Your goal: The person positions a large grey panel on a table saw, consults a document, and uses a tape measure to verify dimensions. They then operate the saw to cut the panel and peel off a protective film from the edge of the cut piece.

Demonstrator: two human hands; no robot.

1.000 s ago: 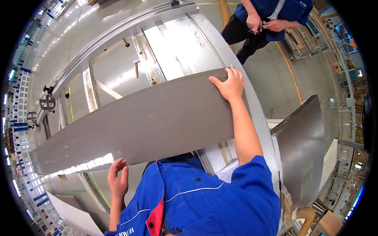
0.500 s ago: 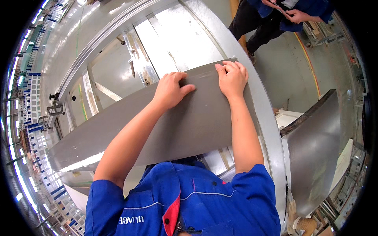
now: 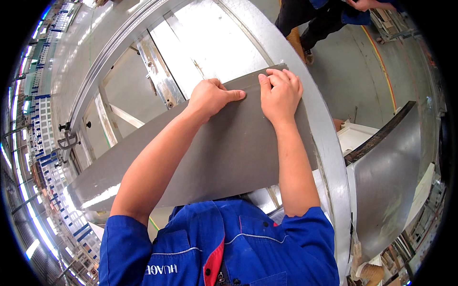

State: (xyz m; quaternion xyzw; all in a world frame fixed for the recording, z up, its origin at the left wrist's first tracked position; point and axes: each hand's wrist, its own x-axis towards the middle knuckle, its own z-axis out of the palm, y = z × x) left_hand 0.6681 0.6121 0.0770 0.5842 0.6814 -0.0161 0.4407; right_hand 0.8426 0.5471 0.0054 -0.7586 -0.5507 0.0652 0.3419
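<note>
A long, flat grey panel (image 3: 229, 152) lies across the metal machine table in front of me, its far right corner near the table's curved right-hand rail. My left hand (image 3: 210, 101) grips the panel's far edge near the middle, fingers curled over that edge and thumb stretched along the top face. My right hand (image 3: 281, 97) holds the same edge close to the far right corner. Its fingers bend at the edge, their tips partly hidden, and its thumb rests on the face. Both forearms reach over the panel, which extends to the left.
The silver table rail (image 3: 329, 138) curves past on the right. Beyond it stands a large grey sheet (image 3: 386, 186) with a dark edge. A person in dark trousers (image 3: 315, 28) is at the far right. On the left are a clamp (image 3: 69, 140) and an open frame with a crossbar (image 3: 126, 116).
My left thumb has straightened and reaches farther right across the panel, with the left hand slightly higher. The right hand keeps its place at the corner. The view has shifted a little.
</note>
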